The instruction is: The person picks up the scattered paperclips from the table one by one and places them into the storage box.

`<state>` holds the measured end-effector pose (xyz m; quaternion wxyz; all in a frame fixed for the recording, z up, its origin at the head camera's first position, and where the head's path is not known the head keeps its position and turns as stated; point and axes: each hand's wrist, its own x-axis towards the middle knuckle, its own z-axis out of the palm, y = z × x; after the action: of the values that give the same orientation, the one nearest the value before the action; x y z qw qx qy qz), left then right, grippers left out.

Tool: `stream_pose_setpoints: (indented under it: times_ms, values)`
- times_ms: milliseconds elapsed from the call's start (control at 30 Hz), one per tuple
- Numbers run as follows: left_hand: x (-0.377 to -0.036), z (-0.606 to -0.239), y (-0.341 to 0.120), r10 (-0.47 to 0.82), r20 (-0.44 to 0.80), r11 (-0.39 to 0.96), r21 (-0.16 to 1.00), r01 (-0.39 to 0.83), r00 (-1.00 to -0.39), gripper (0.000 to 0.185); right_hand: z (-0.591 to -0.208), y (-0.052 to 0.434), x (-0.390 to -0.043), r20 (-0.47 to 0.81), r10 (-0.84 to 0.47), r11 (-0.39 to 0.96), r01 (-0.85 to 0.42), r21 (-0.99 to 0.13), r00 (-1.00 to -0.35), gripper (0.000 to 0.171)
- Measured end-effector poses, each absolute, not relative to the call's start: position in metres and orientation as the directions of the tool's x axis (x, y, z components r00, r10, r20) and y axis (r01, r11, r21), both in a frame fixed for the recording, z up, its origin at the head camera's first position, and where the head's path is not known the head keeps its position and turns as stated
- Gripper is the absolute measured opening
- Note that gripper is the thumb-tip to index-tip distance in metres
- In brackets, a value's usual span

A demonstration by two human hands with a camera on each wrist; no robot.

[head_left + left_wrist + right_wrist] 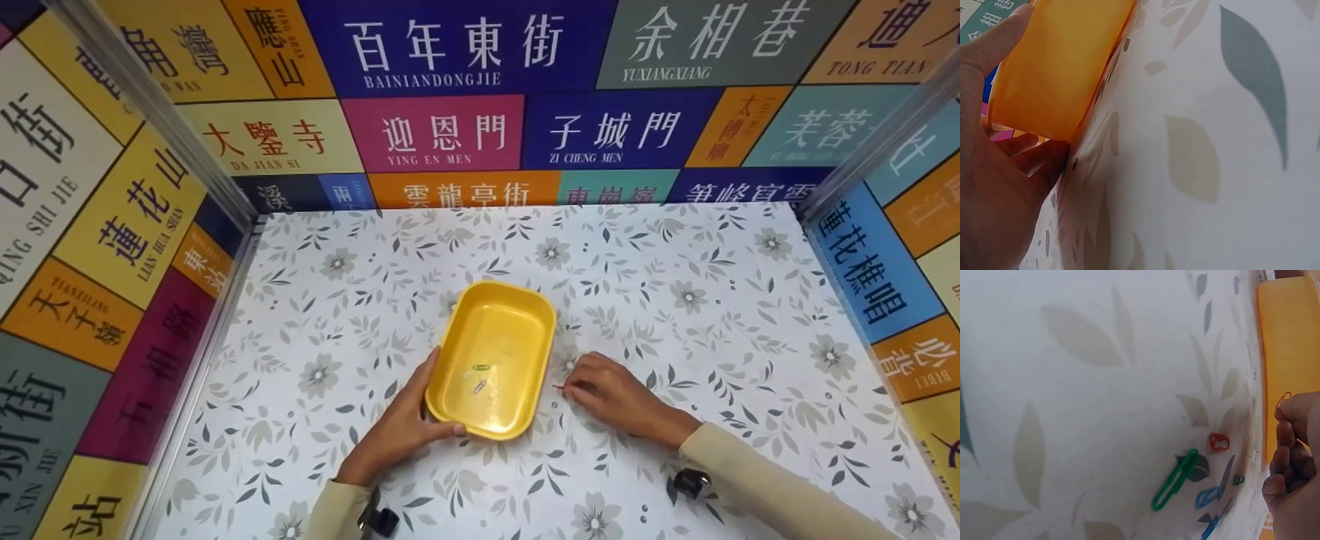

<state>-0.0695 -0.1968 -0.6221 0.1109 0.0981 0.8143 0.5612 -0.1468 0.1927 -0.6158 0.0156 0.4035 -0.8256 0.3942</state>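
The left hand (401, 431) grips a glossy yellow tray (525, 315) beside the right hand (611, 394), whose fingertips pinch an orange paper clip (1284, 400); the wall ahead reads "BAINIANDONGJIE".

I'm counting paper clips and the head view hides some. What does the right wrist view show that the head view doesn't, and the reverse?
Only the right wrist view shows loose clips on the table: a green clip, a red clip and blue clips. Only the head view shows the left hand holding the tray and clips inside it. Both show the yellow tray and the right hand pinching an orange clip.
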Motion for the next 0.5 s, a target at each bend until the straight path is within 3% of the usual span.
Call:
stream_pose_setpoints:
  times_ms: [267,500]
  values:
    - [-0.071,-0.625,-0.197,0.281,-0.061,0.350,0.936,0.043,-0.958,0.133,-0.607,0.191,-0.145,0.244,-0.622,0.399,-0.570,-0.718,-0.744,0.005]
    - [-0.071,-0.623,-0.197,0.286,-0.059,0.357,0.933,0.049,-0.956,0.136,-0.597,0.188,-0.144,0.232,-0.618,0.374,-0.540,-0.754,-0.751,0.006]
